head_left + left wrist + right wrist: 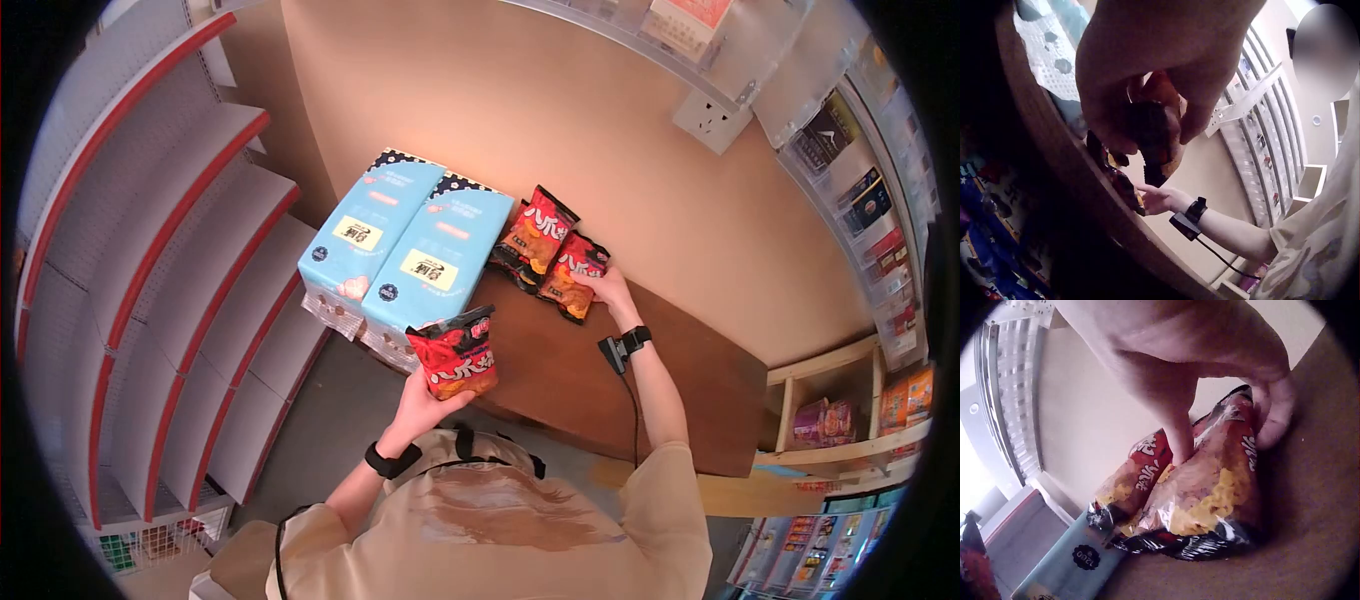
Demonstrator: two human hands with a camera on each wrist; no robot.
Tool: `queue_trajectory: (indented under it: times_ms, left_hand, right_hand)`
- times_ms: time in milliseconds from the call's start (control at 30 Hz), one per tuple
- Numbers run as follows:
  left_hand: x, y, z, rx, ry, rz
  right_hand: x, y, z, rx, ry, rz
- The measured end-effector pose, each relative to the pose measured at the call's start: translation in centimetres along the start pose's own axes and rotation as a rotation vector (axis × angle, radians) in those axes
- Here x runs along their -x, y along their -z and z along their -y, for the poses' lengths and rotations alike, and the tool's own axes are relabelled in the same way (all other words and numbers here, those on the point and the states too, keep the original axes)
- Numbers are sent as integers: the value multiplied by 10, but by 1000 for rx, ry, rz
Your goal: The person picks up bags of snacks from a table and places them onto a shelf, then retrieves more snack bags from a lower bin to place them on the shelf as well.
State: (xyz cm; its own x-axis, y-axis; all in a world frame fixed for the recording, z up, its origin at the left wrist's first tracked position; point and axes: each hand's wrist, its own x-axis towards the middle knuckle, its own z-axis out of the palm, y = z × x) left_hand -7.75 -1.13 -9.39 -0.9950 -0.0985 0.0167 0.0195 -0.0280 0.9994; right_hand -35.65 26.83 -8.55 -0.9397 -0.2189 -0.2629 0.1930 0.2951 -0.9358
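Note:
My left hand [424, 404] holds a red and black snack bag [458, 362] upright in front of the blue packs. In the left wrist view that hand is seen from above, fingers and thumb round the darkly lit bag [1174, 161]. Further right, my right hand [608, 290] grips another snack bag [568, 290] of the same kind on the brown table. The right wrist view has the thumb on the front of this bag [1200, 494] and the fingers at its far side. A matching bag [540, 228] lies right beside it, overlapping it.
Two light blue packs [420, 265] stand at the table's left end. The brown table [690, 390] reaches right along the wall. White shelves with red edges [225, 290] rise at left. A wooden rack [785, 415] stands at right, and a cable hangs from the right wrist.

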Motion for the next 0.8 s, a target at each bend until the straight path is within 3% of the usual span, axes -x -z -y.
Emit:
queue_trajectory:
  times_ms: [100, 233, 300, 500, 633, 700, 800]
  left_hand:
    - [4, 1, 4, 42, -10, -15]
    - [11, -4, 5, 105, 54, -73]
    - [13, -4, 8, 51, 52, -42]
    - [15, -12, 8, -18, 40, -19]
    - [26, -17, 3, -49, 91, -46]
    - [29, -22, 4, -6, 119, -57]
    - [42, -19, 10, -72, 150, -68]
  right_hand:
    - [2, 3, -5, 3, -34, -5]
    - [20, 0, -2, -120, 48, -27]
    - [35, 1, 4, -229, -122, -8]
    - [61, 7, -6, -200, -38, -8]
    - [77, 16, -23, -522, -14, 76]
    - [81, 18, -30, -808, -129, 140]
    - [98, 18, -31, -862, -141, 275]
